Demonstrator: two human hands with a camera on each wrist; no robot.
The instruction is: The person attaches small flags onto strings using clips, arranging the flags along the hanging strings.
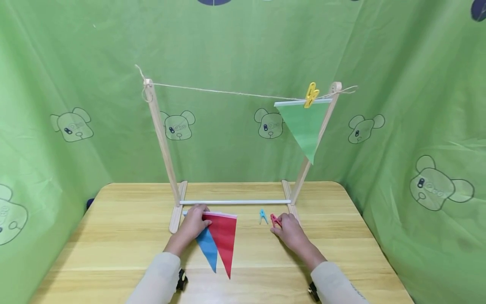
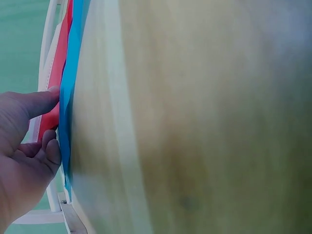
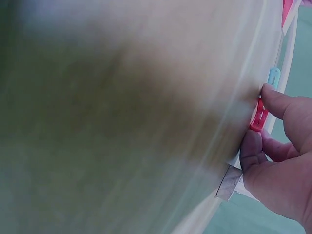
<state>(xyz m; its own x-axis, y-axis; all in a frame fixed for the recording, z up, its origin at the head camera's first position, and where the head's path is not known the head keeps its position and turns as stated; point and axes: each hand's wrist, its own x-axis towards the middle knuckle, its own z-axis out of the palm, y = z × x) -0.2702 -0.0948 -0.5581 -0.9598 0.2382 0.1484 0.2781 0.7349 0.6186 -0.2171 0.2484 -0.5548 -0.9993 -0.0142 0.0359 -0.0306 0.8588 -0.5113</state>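
My left hand [image 1: 193, 223] pinches the red pennant [image 1: 224, 238] near the left end of its white top edge. The pennant partly covers a blue pennant [image 1: 207, 247] lying beneath it. In the left wrist view, the thumb lies against the red cloth, beside the blue pennant [image 2: 71, 78]. On the right, my right hand [image 1: 291, 231] holds a red clothespin [image 1: 275, 220] at the table, between thumb and fingers; the right wrist view shows this clothespin [image 3: 259, 117] too. Just left of it a light blue clothespin [image 1: 263, 216] rests on the wood.
Behind the hands stands a wooden frame with a left post [image 1: 163, 135], a right post [image 1: 324, 126] and a white bottom bar [image 1: 235, 202]. Twine [image 1: 224, 91] runs between the post tops. A yellow clothespin [image 1: 311, 95] clips a green pennant [image 1: 305, 126] near its right end.
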